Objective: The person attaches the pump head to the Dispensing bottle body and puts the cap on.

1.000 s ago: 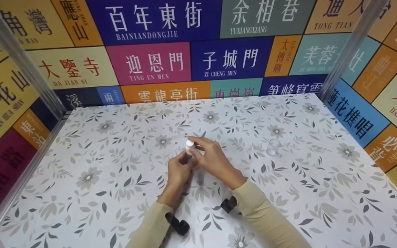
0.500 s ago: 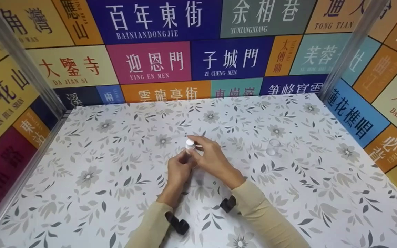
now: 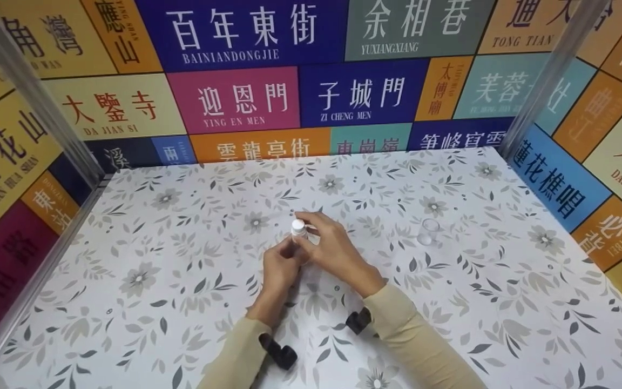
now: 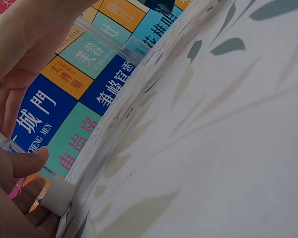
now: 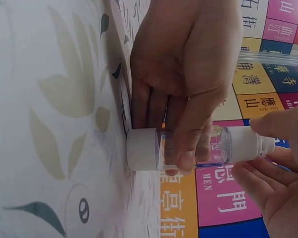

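Observation:
A small clear pump bottle (image 3: 298, 227) with a white top stands upright between both hands in the head view. My left hand (image 3: 280, 269) grips its transparent body (image 5: 216, 148), thumb on one side and fingers behind, as the right wrist view shows. Its white base (image 5: 142, 149) is at or very close to the tablecloth. My right hand (image 3: 335, 248) pinches the white pump top (image 5: 246, 144) between thumb and fingers. In the left wrist view the white base (image 4: 58, 196) shows below the left fingers; the rest is mostly covered.
A clear, cup-like cap (image 3: 428, 232) stands on the floral tablecloth (image 3: 181, 237), to the right of the hands. Panels with colourful printed signs (image 3: 235, 100) and metal posts (image 3: 546, 70) border the table at the back and sides. Black straps (image 3: 278, 351) sit near both wrists.
Both hands stay in nearly the same place around the bottle. Only the right fingers and thumb shift slightly at the white top. The clear cap has not moved.

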Demonstrator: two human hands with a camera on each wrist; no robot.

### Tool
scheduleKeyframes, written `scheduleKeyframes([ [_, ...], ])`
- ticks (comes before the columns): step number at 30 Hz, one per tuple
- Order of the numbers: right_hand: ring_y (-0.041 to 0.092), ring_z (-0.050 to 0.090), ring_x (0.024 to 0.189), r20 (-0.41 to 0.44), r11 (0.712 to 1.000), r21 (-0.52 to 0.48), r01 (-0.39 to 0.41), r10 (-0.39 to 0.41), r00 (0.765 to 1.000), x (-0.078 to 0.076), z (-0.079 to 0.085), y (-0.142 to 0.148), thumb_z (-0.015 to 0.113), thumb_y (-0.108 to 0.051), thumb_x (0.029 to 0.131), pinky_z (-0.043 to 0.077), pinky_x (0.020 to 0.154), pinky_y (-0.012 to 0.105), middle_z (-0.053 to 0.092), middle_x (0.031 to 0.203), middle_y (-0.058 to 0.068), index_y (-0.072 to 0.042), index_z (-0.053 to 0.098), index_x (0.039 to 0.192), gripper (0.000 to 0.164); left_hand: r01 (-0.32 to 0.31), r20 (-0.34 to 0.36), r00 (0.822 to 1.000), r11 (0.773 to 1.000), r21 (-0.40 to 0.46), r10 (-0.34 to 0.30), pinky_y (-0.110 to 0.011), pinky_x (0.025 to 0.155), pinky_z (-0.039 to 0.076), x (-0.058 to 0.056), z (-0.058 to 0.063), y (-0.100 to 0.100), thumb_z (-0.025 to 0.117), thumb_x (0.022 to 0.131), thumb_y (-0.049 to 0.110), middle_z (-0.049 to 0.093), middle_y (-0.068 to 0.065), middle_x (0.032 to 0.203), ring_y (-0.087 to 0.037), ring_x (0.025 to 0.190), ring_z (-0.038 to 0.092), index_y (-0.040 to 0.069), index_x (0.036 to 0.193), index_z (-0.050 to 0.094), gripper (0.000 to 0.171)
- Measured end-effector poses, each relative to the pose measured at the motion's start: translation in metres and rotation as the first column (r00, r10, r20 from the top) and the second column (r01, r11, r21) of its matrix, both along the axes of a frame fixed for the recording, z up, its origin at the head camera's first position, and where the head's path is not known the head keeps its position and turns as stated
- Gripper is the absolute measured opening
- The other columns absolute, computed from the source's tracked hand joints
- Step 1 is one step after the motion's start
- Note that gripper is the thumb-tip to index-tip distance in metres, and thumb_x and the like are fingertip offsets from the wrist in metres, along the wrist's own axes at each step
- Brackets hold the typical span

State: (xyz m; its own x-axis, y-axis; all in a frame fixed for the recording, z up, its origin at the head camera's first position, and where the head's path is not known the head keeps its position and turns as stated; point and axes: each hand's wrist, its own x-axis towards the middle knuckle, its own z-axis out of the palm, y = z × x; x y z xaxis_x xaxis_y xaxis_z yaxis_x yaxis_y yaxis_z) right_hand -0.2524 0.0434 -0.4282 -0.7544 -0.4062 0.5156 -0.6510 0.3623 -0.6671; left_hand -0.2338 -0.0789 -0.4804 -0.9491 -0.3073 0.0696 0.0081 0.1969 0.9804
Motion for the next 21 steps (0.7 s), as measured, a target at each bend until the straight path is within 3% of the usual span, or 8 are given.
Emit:
scheduleKeyframes([
  [6, 0.033, 0.068, 0.11, 0.01, 1.0, 0.016, 0.013, -0.013, 1.0, 0.0002, 0.0, 0.0007, 0.07, -0.003, 0.09, 0.06, 0.091, 0.036, 0.067, 0.118, 0.022, 0.006, 0.062, 0.125, 0.037, 0.016, -0.012, 1.0, 0.999, 0.031, -0.015, -0.039, 0.098, 0.057, 0.0004, -0.0003, 0.0, 0.071, 0.079, -0.007, 0.069, -0.024, 0.121, -0.033, 0.116, 0.067, -0.004, 0.123, 0.068, 0.044],
  [15, 0.032, 0.065, 0.116, 0.007, 1.0, 0.011, 0.009, -0.009, 1.0, -0.0013, -0.0029, 0.0011, 0.07, -0.005, 0.09, 0.057, 0.096, 0.034, 0.065, 0.123, 0.02, 0.006, 0.061, 0.127, 0.039, 0.013, 0.01, 1.0, 1.0, -0.014, -0.012, -0.038, 0.093, 0.059, 0.0023, -0.001, -0.0005, 0.068, 0.08, -0.007, 0.07, -0.023, 0.12, -0.032, 0.111, 0.07, -0.003, 0.125, 0.067, 0.045],
  [21, 0.033, 0.067, 0.113, 0.014, 1.0, 0.021, 0.009, -0.009, 1.0, -0.001, -0.0024, 0.0, 0.068, -0.002, 0.091, 0.059, 0.094, 0.036, 0.066, 0.12, 0.021, 0.006, 0.062, 0.125, 0.035, 0.009, -0.017, 1.0, 1.0, -0.004, -0.009, -0.035, 0.087, 0.06, 0.0008, -0.0007, -0.0003, 0.07, 0.079, -0.007, 0.072, -0.024, 0.116, -0.029, 0.104, 0.071, -0.004, 0.122, 0.068, 0.043],
])
